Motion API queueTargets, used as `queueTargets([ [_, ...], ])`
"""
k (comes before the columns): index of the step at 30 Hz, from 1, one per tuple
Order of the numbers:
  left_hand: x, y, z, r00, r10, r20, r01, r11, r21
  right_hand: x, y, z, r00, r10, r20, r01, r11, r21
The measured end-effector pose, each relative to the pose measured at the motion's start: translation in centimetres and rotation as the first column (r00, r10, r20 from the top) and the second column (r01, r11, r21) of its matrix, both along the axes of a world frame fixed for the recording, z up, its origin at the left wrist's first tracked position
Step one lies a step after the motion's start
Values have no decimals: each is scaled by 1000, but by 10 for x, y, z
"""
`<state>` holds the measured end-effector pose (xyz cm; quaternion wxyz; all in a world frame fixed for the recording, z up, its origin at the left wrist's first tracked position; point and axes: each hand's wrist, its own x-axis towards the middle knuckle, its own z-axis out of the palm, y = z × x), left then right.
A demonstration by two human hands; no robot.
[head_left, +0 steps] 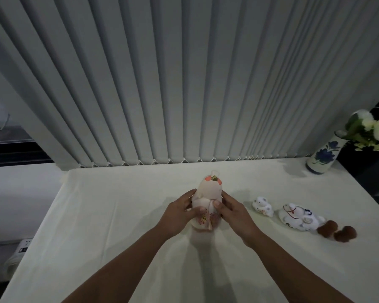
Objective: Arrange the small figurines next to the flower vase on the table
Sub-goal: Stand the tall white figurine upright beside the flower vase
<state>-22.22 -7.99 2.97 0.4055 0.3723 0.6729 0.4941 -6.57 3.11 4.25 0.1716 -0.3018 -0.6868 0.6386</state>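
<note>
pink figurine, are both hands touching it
Touching: the head view shows the left hand and right hand pressed against opposite sides of the pink figurine, thumbs on its front.

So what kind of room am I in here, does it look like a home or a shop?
Most likely a home, perhaps a living room or bedroom. Grey vertical blinds hang behind a cloth-covered table, a flower vase holds white blooms, and both hands hold a pale figurine, not stock.

Head view, near, looking forward-down over table [118, 215].
</note>
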Motion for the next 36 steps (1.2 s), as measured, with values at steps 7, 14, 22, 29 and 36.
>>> queueTargets([
  [7, 27, 58, 13, 1000, 10, -21, -10, 1000, 15, 23, 56, 12, 1000, -27, -15, 27, 999, 26],
  [14, 37, 101, 11, 997, 21, -68, -21, 1000, -6, 32, 101, 12, 1000, 24, 5, -24, 997, 76],
  [22, 44, 128, 5, 986, 15, -169, -27, 997, -72, 33, 134, 3, 997, 72, 34, -74, 995, 69],
  [29, 48, 134, -2, 987, 45, -156, -63, 992, -113, 33, 150, 2, 989, 119, 86, -127, 988, 86],
  [36, 56, 135, -5, 984, 57, -169, -79, 989, -123, 41, 159, -2, 983, 141, 118, -145, 989, 33],
])
